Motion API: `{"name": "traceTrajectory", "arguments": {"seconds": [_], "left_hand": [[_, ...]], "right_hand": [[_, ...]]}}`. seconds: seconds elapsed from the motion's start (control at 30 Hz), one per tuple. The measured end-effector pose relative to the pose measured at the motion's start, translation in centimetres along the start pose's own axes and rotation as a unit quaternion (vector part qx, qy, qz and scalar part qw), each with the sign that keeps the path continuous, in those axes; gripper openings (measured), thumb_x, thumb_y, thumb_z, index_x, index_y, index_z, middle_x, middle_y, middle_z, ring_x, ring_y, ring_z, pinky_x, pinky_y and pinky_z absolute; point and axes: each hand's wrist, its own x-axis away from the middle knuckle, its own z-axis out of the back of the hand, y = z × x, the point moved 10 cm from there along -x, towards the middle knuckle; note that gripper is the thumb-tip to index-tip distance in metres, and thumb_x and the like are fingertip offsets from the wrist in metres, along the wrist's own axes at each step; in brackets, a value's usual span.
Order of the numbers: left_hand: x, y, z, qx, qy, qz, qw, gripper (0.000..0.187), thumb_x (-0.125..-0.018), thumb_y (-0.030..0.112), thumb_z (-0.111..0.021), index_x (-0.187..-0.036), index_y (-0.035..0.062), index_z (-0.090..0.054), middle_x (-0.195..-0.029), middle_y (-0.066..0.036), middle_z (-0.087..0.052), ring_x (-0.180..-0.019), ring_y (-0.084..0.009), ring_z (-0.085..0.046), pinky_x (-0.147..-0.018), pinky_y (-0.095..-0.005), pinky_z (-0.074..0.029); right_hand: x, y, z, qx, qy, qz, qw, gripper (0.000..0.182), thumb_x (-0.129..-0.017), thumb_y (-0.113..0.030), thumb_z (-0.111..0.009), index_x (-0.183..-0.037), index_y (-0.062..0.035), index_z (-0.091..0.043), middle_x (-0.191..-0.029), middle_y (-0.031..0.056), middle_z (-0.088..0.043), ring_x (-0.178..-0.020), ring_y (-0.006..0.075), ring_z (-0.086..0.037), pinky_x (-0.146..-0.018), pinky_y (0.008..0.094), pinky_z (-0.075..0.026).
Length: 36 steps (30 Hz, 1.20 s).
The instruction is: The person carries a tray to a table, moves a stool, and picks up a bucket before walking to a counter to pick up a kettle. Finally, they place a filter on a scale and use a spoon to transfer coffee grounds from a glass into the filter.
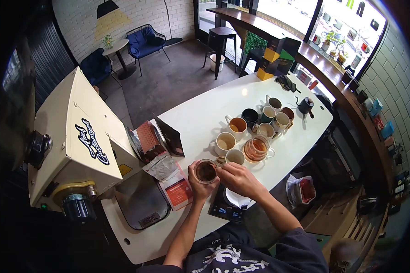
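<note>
A glass cup [206,171] with dark brown contents is held by my left hand [198,184], whose fingers wrap round its side. My right hand [237,179] is closed at the cup's right rim; what its fingers hold, if anything, is too small to tell. Just beyond my hands stands a light mug [234,157], beside a glass server [256,148] with reddish liquid. Below my right hand, a black scale [228,213] with lit digits has a white round item [236,199] on it, partly hidden by my wrist.
Several mugs [237,128] stand in a group on the white table [187,113]. Coffee bags [172,182] and a cream machine [84,141] with a dark tray [141,204] are at left. A black kettle [305,105] and stacked boxes [273,61] stand at the far right end.
</note>
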Motion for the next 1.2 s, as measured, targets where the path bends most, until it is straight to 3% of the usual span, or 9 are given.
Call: {"name": "traceTrajectory", "arguments": {"seconds": [0.17, 0.23, 0.37, 0.5, 0.67, 0.8, 0.87, 1.1, 1.2], "left_hand": [[0.2, 0.8, 0.2, -0.034, 0.011, -0.015, 0.999, 0.073, -0.062, 0.011, -0.085, -0.119, 0.0008, -0.041, -0.103, -0.012, -0.059, -0.094, -0.0212, -0.063, -0.085, -0.0335, -0.051], [0.1, 1.0, 0.1, -0.037, 0.011, -0.015, 0.999, 0.072, -0.062, 0.012, -0.085, -0.119, 0.0008, -0.041, -0.103, -0.012, -0.059, -0.093, -0.0212, -0.064, -0.084, -0.0334, -0.052], [0.3, 0.2, 0.2, -0.072, 0.012, -0.036, 0.997, 0.071, -0.063, 0.012, -0.086, -0.118, 0.0001, -0.042, -0.102, -0.012, -0.059, -0.092, -0.0217, -0.064, -0.082, -0.0330, -0.052], [0.3, -0.2, 0.1, -0.066, 0.007, -0.024, 0.997, 0.070, -0.064, 0.010, -0.085, -0.118, -0.0003, -0.042, -0.103, -0.013, -0.059, -0.092, -0.0222, -0.064, -0.083, -0.0336, -0.052], [0.1, 0.4, 0.1, -0.083, 0.009, -0.039, 0.996, 0.070, -0.063, 0.010, -0.084, -0.118, -0.0003, -0.042, -0.103, -0.013, -0.058, -0.093, -0.0221, -0.063, -0.084, -0.0338, -0.051], [0.0, 0.6, -0.1, -0.068, 0.003, -0.031, 0.997, 0.072, -0.064, 0.006, -0.083, -0.120, -0.0002, -0.039, -0.103, -0.011, -0.057, -0.093, -0.0191, -0.061, -0.084, -0.0328, -0.050], [0.0, 0.8, -0.1, -0.074, 0.001, -0.032, 0.997, 0.071, -0.064, 0.006, -0.083, -0.120, -0.0004, -0.039, -0.104, -0.012, -0.057, -0.093, -0.0191, -0.061, -0.084, -0.0328, -0.050], [0.0, 0.7, -0.2, -0.091, -0.009, -0.032, 0.995, 0.073, -0.064, 0.006, -0.083, -0.120, -0.0007, -0.038, -0.104, -0.012, -0.056, -0.093, -0.0196, -0.061, -0.084, -0.0327, -0.051], [0.1, 0.5, -0.2, -0.079, -0.013, -0.030, 0.996, 0.073, -0.064, 0.006, -0.082, -0.121, -0.0007, -0.037, -0.105, -0.012, -0.056, -0.093, -0.0197, -0.061, -0.084, -0.0326, -0.051]], "right_hand": [[0.5, 1.5, -0.5, -0.075, 0.043, -0.085, 0.993, 0.015, -0.080, -0.001, -0.066, -0.094, 0.0029, -0.061, -0.071, 0.0100, -0.054, -0.061, 0.0240, -0.056, -0.054, 0.0351, -0.045], [0.5, 3.0, 0.3, -0.121, 0.068, -0.175, 0.975, 0.006, -0.083, 0.001, -0.062, -0.088, 0.0046, -0.063, -0.066, 0.0116, -0.054, -0.054, 0.0235, -0.055, -0.050, 0.0335, -0.044], [1.1, 5.4, -0.7, -0.189, 0.057, -0.259, 0.946, 0.011, -0.085, -0.001, -0.061, -0.091, 0.0053, -0.067, -0.065, 0.0116, -0.058, -0.054, 0.0145, -0.055, -0.052, 0.0288, -0.045], [1.8, 6.7, -1.9, -0.218, 0.048, -0.305, 0.926, 0.016, -0.088, -0.007, -0.059, -0.087, 0.0068, -0.066, -0.062, 0.0134, -0.061, -0.055, 0.0145, -0.061, -0.053, 0.0298, -0.047], [3.7, 9.0, -2.9, -0.292, 0.066, -0.413, 0.860, 0.021, -0.091, -0.010, -0.058, -0.094, 0.0083, -0.068, -0.063, 0.0073, -0.066, -0.058, 0.0078, -0.061, -0.053, 0.0244, -0.048], [4.0, 9.4, -2.4, -0.275, 0.084, -0.407, 0.867, 0.022, -0.092, -0.011, -0.058, -0.093, 0.0076, -0.069, -0.063, 0.0060, -0.065, -0.058, 0.0075, -0.061, -0.053, 0.0236, -0.048], [3.8, 9.2, -2.3, -0.286, 0.092, -0.389, 0.871, 0.020, -0.094, -0.008, -0.056, -0.094, 0.0075, -0.068, -0.063, 0.0021, -0.062, -0.054, 0.0050, -0.055, -0.049, 0.0203, -0.045], [3.8, 9.0, -1.9, -0.279, 0.097, -0.376, 0.878, 0.020, -0.094, -0.008, -0.056, -0.095, 0.0073, -0.068, -0.064, 0.0025, -0.062, -0.056, 0.0049, -0.056, -0.050, 0.0203, -0.045], [3.7, 8.7, -2.0, -0.279, 0.076, -0.376, 0.880, 0.021, -0.093, -0.011, -0.058, -0.094, 0.0067, -0.069, -0.066, 0.0070, -0.066, -0.060, 0.0090, -0.062, -0.055, 0.0247, -0.049]]}}
